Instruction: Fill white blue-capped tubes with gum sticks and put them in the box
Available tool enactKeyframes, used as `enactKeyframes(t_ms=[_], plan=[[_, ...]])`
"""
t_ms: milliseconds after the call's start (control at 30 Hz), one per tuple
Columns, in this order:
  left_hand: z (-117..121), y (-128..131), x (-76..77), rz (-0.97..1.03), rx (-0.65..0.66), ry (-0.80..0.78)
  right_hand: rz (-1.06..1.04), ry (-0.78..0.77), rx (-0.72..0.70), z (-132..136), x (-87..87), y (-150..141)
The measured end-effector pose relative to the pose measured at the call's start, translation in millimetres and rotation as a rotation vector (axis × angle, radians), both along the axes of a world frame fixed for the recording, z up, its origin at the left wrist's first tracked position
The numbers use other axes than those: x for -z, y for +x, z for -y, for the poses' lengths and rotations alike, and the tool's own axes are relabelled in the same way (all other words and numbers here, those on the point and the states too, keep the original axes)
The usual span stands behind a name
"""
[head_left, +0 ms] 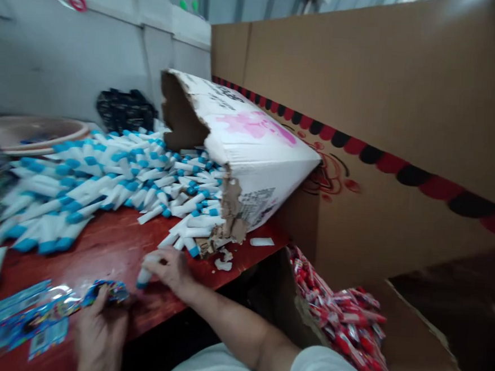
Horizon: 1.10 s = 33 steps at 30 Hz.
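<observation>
The right hand (169, 269) is closed around one white tube with a blue cap (143, 278), and the fingers hold it near the edge of the red-brown tabletop (99, 248). The left hand (101, 333) is at the near edge, and its fingers and thumb pinch together on a shiny strip of printed packets (21, 319). The strip is mostly blue with bright pictures, and it lies on the tabletop to the left of that hand.

Many more tubes (103, 181) lie in a big, messy pile on the tabletop. They are smooth and white with blue ends, and they point in many ways. The pile spills out of a torn white cardboard box (254, 146) that lies tipped on its side. The box has a pink mark, and its ripped edges show brown inside. Small bits of torn cardboard (224, 263) lie just beside it.

A tan basin (30, 133) and a dark cloth (125, 111) sit at the far left. A brown cardboard wall (384, 104) with red and black bumps stands on the right. Lots of red packets (339, 322) fill a cardboard box below it.
</observation>
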State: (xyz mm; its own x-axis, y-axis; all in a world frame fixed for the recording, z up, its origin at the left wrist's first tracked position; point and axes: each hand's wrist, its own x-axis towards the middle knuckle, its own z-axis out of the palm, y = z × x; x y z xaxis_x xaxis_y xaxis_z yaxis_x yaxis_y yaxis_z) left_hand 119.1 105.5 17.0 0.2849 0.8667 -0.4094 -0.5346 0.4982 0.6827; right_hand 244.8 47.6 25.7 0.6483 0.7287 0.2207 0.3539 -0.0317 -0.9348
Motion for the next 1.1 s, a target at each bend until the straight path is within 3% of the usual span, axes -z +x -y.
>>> enactKeyframes(t_ms=[133, 400, 567, 800, 900, 1100], plan=[[1.1, -10.3, -7.0, 0.096, -0.135, -0.198, -0.318, 0.149, 0.0, 11.7, -12.2, -7.1], [1.7, -23.8, -7.1, 0.141, -0.308, -0.217, -0.549, 0.258, -0.088, 18.5, -23.8, -30.2], [0.0, -24.7, -7.4, 0.174, -0.321, -0.257, -0.435, 0.216, -0.181, 19.0, -13.3, -34.7], [-1.0, -18.3, -8.9, 0.224, -0.331, -0.241, 0.039, 0.243, -0.193, 22.3, -8.9, -26.2], [-1.1, -15.2, -5.3, 0.21, -0.347, -0.179, 0.02, 0.243, -0.15, 25.0, -11.1, -25.7], [-1.8, -12.0, -2.8, 0.157, -0.366, -0.122, -0.295, 0.232, -0.138, 20.8, -6.9, -26.8]])
